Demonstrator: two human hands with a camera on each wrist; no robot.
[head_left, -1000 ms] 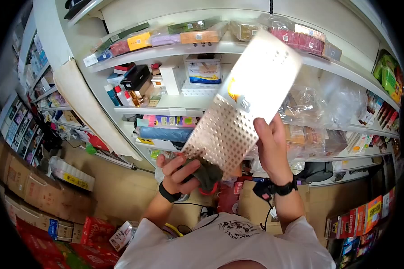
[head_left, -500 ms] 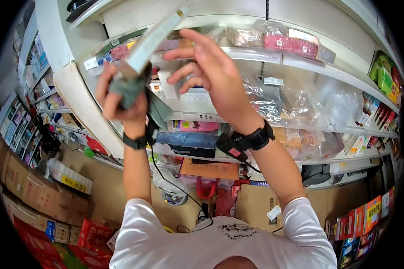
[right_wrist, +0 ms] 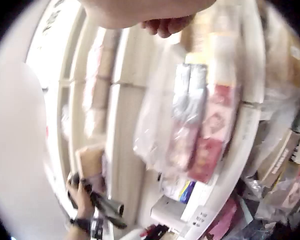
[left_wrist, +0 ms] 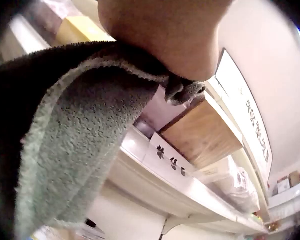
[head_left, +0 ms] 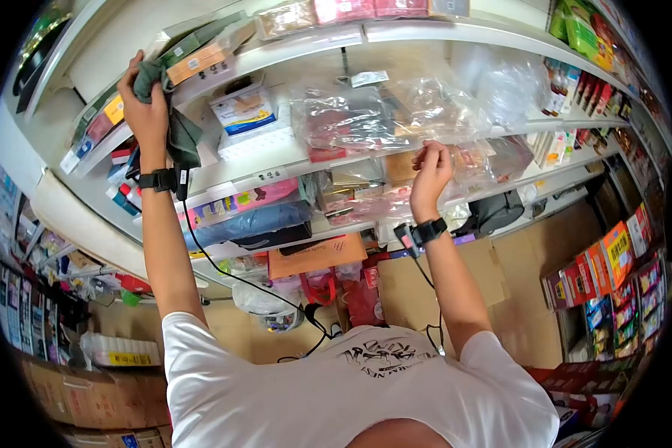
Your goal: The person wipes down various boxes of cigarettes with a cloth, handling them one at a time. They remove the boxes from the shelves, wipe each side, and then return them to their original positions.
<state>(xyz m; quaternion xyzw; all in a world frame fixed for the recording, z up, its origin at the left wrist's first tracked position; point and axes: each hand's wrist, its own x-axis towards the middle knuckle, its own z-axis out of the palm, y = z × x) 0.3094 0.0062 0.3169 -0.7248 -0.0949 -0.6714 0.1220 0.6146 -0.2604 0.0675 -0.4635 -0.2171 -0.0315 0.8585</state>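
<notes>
At the upper shelf's left part, the left hand (head_left: 145, 108) grips a grey-green cloth (head_left: 183, 138) that hangs down below the wrist. Just right of that hand lie an orange box (head_left: 201, 61) and a dark green box. In the left wrist view the cloth (left_wrist: 90, 110) drapes under the hand (left_wrist: 165, 37), beside the orange-brown box (left_wrist: 202, 130). The right hand (head_left: 431, 175) hovers before the lower shelves, fingers loosely curled around nothing. The right wrist view shows its fingertips at the top, and the left hand (right_wrist: 80, 197) with the cloth low down.
Clear plastic bags (head_left: 351, 119) cover goods on the middle shelf, right of a white and blue box (head_left: 244, 108). Rolled blue goods (head_left: 254, 224) lie lower. A black cable (head_left: 239, 278) runs from the left wrist. Cartons (head_left: 97, 392) stand at the lower left.
The silvery box held earlier is no longer in either hand. The left hand has moved up and left to the upper shelf with the cloth; the right hand has dropped down and right. The view has shifted.
</notes>
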